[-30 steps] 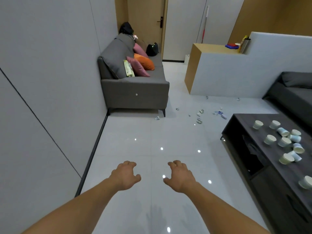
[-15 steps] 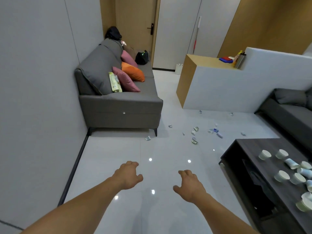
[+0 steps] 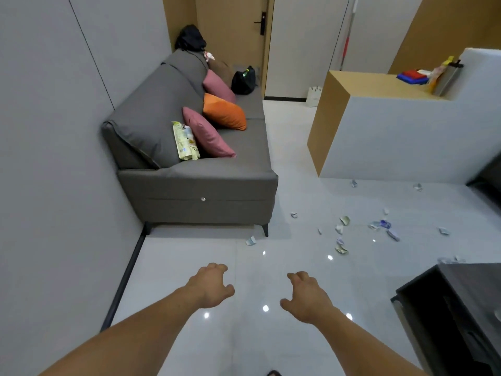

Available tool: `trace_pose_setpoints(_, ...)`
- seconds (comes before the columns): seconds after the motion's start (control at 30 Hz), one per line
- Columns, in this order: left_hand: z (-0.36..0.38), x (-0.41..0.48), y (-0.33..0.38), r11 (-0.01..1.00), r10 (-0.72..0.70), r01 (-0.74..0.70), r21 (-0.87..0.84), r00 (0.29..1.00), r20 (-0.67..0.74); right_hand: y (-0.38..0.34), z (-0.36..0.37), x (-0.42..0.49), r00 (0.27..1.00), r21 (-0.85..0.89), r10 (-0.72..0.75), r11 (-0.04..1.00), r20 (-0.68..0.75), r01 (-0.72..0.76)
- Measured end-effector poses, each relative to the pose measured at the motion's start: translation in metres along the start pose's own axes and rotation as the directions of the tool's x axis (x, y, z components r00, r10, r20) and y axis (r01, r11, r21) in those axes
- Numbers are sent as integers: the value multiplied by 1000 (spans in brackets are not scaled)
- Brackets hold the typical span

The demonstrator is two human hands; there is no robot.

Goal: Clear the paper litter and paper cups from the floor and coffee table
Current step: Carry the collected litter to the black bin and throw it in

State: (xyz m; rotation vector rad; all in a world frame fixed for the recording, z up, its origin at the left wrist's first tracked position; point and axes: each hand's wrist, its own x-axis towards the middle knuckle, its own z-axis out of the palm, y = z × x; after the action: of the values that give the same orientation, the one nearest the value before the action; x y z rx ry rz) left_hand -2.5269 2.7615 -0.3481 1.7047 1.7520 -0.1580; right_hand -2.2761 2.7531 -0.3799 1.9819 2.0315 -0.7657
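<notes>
Several scraps of paper litter (image 3: 342,234) lie scattered on the glossy white floor, right of the grey sofa's front corner; one scrap (image 3: 250,240) sits by the sofa leg and others (image 3: 381,225) lie further right. The dark coffee table (image 3: 461,299) shows only its left end at the lower right; the paper cups on it are out of frame. My left hand (image 3: 211,284) and my right hand (image 3: 307,295) reach forward over bare floor, fingers loosely curled, holding nothing, well short of the litter.
A grey sofa (image 3: 195,164) with pink and orange cushions and a snack bag stands along the left wall. A white and wood counter (image 3: 379,137) stands at the right back. A dark sofa edge (image 3: 488,175) shows at far right. A door lies beyond.
The view has moved forward and swung left: the sofa and litter are nearer, and the coffee table with its cups has slid mostly out of frame at the right. Both hands stay empty.
</notes>
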Motion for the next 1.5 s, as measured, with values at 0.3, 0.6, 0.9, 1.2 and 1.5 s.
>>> trace_pose_setpoints(0.3,-43,152,9,994,-39,45,-103,997,65,8,-68,163,993,-111,-30,993,115,43)
trace_pose_setpoints(0.6,-38,387,-37,986,-65,97,-136,972,226,1,-38,383,966,-97,48,995,254,-23)
trace_pose_setpoints(0.9,95,641,-112,992,-86,109,-67,955,284,40,115,669,959,-108,-25,993,281,58)
trace_pose_setpoints(1.2,243,809,-169,986,-104,124,-113,980,167,90,301,870,955,-225,-154,951,253,212)
trace_pose_setpoints(1.5,270,820,-178,968,-184,216,-125,957,224,98,361,878,966,-180,-162,963,203,199)
